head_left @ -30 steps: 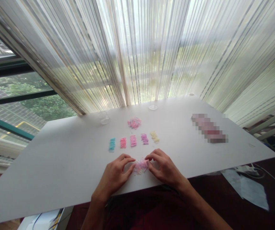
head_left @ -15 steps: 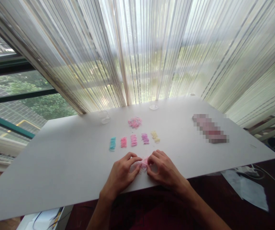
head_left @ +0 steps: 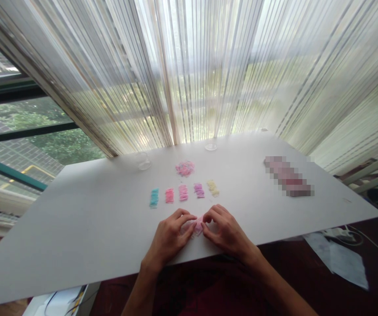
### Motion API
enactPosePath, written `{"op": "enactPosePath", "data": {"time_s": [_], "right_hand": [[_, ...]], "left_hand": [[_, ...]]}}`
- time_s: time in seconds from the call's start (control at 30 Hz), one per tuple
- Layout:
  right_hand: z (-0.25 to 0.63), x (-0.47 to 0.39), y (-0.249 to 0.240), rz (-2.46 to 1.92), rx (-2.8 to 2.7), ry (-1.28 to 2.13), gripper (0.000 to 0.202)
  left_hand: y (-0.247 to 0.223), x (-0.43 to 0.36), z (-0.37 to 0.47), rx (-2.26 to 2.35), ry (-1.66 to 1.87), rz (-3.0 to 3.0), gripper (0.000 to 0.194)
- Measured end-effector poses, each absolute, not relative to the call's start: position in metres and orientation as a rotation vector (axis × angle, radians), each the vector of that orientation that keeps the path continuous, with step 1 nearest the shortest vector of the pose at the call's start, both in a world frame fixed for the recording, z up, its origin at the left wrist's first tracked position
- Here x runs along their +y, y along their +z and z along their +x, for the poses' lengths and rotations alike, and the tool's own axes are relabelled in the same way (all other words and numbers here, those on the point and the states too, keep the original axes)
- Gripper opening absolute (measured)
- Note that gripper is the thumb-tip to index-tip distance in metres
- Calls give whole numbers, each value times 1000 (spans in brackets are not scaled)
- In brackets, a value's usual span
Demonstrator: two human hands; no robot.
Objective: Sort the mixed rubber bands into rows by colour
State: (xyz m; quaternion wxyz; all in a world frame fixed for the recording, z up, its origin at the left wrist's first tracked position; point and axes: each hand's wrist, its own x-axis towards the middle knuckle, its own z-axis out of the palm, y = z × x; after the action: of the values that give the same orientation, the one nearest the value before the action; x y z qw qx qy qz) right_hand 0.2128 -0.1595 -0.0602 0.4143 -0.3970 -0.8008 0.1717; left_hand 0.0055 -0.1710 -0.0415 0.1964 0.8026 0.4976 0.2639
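My left hand (head_left: 172,235) and my right hand (head_left: 223,230) rest near the front edge of the white table, fingertips facing each other. Between them lies a small cluster of thin pale-pink pieces (head_left: 199,224). Both hands curl thumb and forefinger into a pinch at this cluster; the fingers partly cover it, and its exact kind is too small to tell. Beyond my hands runs a row of small stacked bundles: turquoise (head_left: 154,198), coral pink (head_left: 169,195), light pink (head_left: 183,193), purple (head_left: 199,190) and pale yellow (head_left: 213,188).
Behind the row sits a loose pile of mixed pink pieces (head_left: 185,168). A clear container (head_left: 143,163) and a clear round dish (head_left: 211,147) stand near the back edge. To the right lies a blurred-out reddish oblong object (head_left: 287,176). String curtains (head_left: 205,79) hang behind the table.
My fingertips have shifted slightly at the pink cluster, the right thumb and forefinger a little more open to view. The bundles and pile stay put.
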Motion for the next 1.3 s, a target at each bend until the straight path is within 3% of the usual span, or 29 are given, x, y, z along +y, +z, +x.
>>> {"op": "enactPosePath", "data": {"time_s": [1.3], "right_hand": [[216, -161, -51, -916, -1996, 560, 5]], "left_hand": [[-35, -174, 3, 1303, 992, 2270, 13]]}}
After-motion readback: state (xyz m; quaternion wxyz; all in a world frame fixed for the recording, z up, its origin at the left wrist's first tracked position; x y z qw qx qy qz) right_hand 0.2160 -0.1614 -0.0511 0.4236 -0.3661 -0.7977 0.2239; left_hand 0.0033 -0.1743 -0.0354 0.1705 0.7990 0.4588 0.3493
